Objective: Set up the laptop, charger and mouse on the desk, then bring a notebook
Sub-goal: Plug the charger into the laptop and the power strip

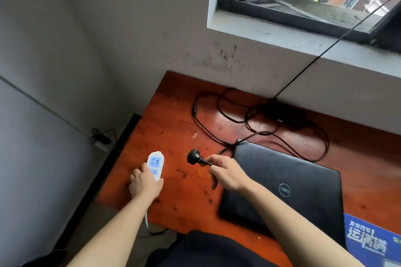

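Observation:
A closed black laptop (282,186) lies on the red-brown desk (180,197). Behind it the charger brick (284,115) sits by the wall, its black cable (208,130) looping over the desk. My right hand (225,172) pinches the cable just behind the black plug (193,156), held a little above the desk, prongs pointing left. My left hand (144,184) rests on the near end of a white power strip (155,163) with a blue socket face. A short gap separates plug and strip. No mouse is in view.
A blue printed pad or booklet (371,243) lies at the desk's front right corner. The wall and a window sill (282,41) run behind the desk. Left of the desk, on the floor, sits another socket with a dark adapter (103,141).

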